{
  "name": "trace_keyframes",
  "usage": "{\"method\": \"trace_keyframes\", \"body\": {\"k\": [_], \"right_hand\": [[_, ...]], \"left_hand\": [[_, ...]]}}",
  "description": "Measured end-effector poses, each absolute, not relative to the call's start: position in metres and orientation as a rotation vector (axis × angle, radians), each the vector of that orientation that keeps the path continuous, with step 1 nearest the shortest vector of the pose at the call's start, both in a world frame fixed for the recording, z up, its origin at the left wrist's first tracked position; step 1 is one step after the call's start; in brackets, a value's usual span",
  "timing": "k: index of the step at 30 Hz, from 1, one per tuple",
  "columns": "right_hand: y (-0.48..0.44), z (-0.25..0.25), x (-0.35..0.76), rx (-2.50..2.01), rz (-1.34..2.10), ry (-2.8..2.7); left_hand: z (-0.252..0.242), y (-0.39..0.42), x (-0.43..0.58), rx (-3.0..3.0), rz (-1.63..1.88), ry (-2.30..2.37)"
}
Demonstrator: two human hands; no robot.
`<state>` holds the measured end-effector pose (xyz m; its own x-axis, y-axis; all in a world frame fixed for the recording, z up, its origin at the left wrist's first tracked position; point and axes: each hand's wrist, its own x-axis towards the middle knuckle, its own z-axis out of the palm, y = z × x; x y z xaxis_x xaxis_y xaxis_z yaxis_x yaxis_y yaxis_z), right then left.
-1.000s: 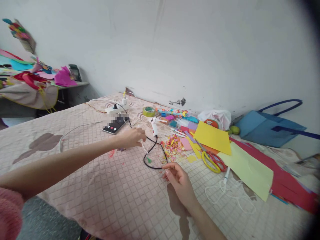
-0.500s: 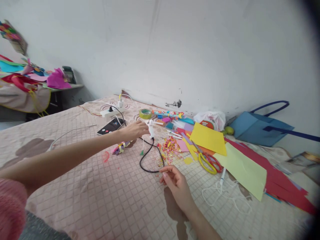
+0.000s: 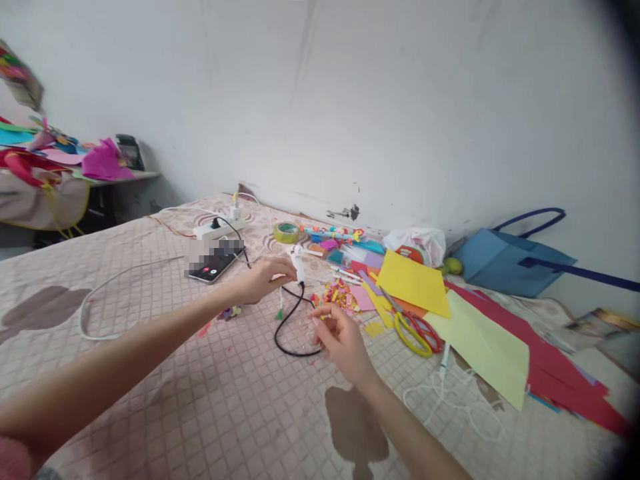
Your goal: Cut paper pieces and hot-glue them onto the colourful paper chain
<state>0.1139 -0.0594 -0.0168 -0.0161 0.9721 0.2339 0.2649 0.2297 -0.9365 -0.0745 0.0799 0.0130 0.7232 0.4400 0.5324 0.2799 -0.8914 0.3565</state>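
A white hot glue gun [image 3: 299, 265] stands upright on the cloth-covered surface, its nozzle pointing right and a black cord leaving the bottom of its handle. My left hand [image 3: 267, 279] reaches across from the left, with its fingers closed at the gun's handle. Nearer to me, my right hand [image 3: 341, 339] hovers over the black cord [image 3: 277, 340]. Its fingers are loosely curled, thumb and forefinger apart, with nothing visible between them. Small paper scraps [image 3: 340, 295] lie just beyond it. A small purple and cream piece [image 3: 231, 312] is partly hidden under my left forearm.
Left of the gun are a phone [image 3: 216, 261] and a power strip [image 3: 220, 230]; tape [image 3: 287, 232] lies behind. To the right are scissors [image 3: 413, 333], yellow sheets [image 3: 414, 283], red paper [image 3: 545, 363], white string [image 3: 440, 393] and a blue bag [image 3: 515, 260].
My left fingers have come down from the gun's upper part to its handle. My right hand has moved forward and left, over the cord. The view has shifted slightly.
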Motion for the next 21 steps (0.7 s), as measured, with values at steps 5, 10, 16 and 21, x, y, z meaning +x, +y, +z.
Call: {"method": "trace_keyframes", "body": {"k": [5, 10, 16, 21], "right_hand": [[-0.007, -0.005, 0.105, -1.201, 0.819, -1.452], [0.011, -0.014, 0.099, -1.189, 0.857, -1.414], [0.013, -0.021, 0.095, -1.186, 0.898, -1.404], [0.013, -0.02, 0.094, -1.197, 0.875, -1.432]], "left_hand": [[0.013, 0.073, -0.069, 2.486, 1.003, 0.702], [0.015, 0.067, -0.066, 2.348, 1.05, 0.851], [0.013, 0.059, -0.068, 2.495, 1.093, 0.84], [0.007, 0.055, -0.071, 2.717, 1.024, 1.006]]}}
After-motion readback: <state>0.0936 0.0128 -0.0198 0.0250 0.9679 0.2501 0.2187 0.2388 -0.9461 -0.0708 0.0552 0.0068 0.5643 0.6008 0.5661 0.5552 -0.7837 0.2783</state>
